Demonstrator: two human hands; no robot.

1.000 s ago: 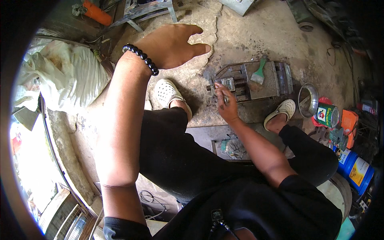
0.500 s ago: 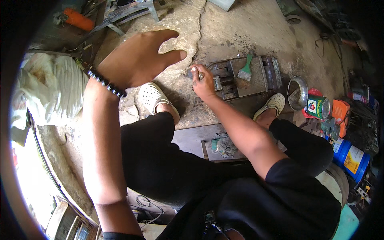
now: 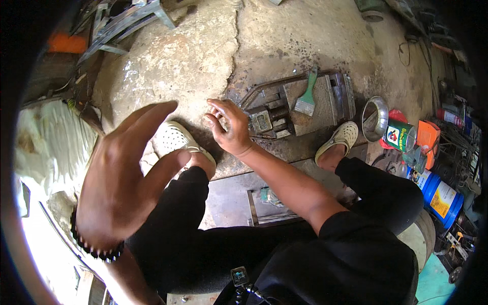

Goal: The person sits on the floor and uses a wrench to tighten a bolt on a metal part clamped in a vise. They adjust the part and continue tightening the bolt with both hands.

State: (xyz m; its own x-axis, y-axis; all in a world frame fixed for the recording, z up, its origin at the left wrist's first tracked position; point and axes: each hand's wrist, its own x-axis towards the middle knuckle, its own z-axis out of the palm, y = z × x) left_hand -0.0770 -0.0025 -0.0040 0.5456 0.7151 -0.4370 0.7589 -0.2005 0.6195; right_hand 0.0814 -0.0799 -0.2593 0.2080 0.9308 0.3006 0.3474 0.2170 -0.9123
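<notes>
A person is seen from above, seated over a cracked concrete floor (image 3: 284, 40) in a cluttered workshop. The left hand (image 3: 122, 188) is raised in the left of the frame, close to the camera and blurred, its fingers spread and nothing held. A beaded bracelet (image 3: 94, 246) is worn at its wrist. The right hand (image 3: 229, 127) is lowered at the centre of the frame, its fingers curled and pressed against the left edge of a small vise (image 3: 267, 119); whether something small is pinched between them cannot be told. The vise is set on a grimy metal tray (image 3: 325, 109) on the floor, just right of centre. A green-handled brush (image 3: 306, 96) lies on the tray, right of the vise. Two white clogs are worn: one (image 3: 175, 140) just left of the right hand, one (image 3: 343, 137) near the tray's lower right corner. A metal ring (image 3: 375, 118), a green can (image 3: 399, 136) and a blue drum (image 3: 441, 195) are grouped at the right.

A fingertip could be caught in the vise, since the fingers are held against it. The right clog could knock the tray, as it sits so near.
</notes>
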